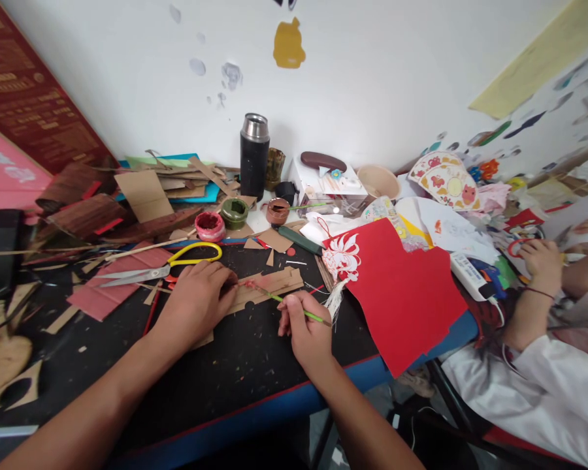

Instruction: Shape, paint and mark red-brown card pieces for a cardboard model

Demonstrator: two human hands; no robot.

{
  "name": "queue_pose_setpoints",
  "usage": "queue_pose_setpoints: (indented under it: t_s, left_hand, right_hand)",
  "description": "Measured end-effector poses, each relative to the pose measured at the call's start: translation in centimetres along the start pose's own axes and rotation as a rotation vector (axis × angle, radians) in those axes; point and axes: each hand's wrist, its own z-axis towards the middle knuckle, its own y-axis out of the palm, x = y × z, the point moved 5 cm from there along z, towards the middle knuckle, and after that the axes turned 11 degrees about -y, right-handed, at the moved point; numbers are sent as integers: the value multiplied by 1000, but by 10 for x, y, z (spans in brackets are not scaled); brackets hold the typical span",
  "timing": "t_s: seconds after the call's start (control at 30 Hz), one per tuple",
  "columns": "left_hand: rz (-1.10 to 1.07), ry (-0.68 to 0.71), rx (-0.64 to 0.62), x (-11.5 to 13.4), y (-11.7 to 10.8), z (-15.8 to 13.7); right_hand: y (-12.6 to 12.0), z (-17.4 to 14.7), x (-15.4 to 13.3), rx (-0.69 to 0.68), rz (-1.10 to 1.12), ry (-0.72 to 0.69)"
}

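Observation:
My right hand (306, 329) is closed around a thin green paintbrush (273, 297), its tip resting on a cardboard strip (274, 286) where reddish paint shows. My left hand (198, 300) grips the left end of that strip, fingers curled and thumb pressed down; part of the strip is hidden under it. Just behind my left hand lie scissors (169, 266) with yellow handles, across a pink-painted piece of cardboard (112, 281). Open paint pots stand beyond the strip: a red one (210, 226), a green one (234, 213) and a brown one (277, 211).
A black flask (254, 156) stands by the wall. Cardboard scraps (144, 196) pile up at back left. Red paper (402, 294) overhangs the table's front edge on the right, near a white power strip (472, 277). Another person's hand (541, 264) holds red-handled scissors at far right.

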Motion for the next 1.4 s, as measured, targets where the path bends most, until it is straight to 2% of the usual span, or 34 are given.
queue_pose_setpoints:
  t_s: [0.27, 0.5, 0.73, 0.93, 1.2, 1.4]
  left_hand:
    - [-10, 5, 4, -1, 1, 0]
    - [-9, 8, 9, -1, 2, 0]
    - [-4, -5, 2, -2, 3, 0]
    - [-34, 3, -6, -4, 3, 0]
    - [-2, 10, 3, -2, 3, 0]
    - [8, 13, 4, -2, 2, 0]
  right_hand:
    - [-13, 2, 4, 76, -6, 15]
    - [-4, 2, 3, 21, -15, -18]
    - [-11, 4, 4, 83, -5, 10]
    - [-3, 4, 2, 17, -6, -16]
    - [-10, 3, 4, 76, 6, 8]
    - [0, 2, 2, -4, 25, -7]
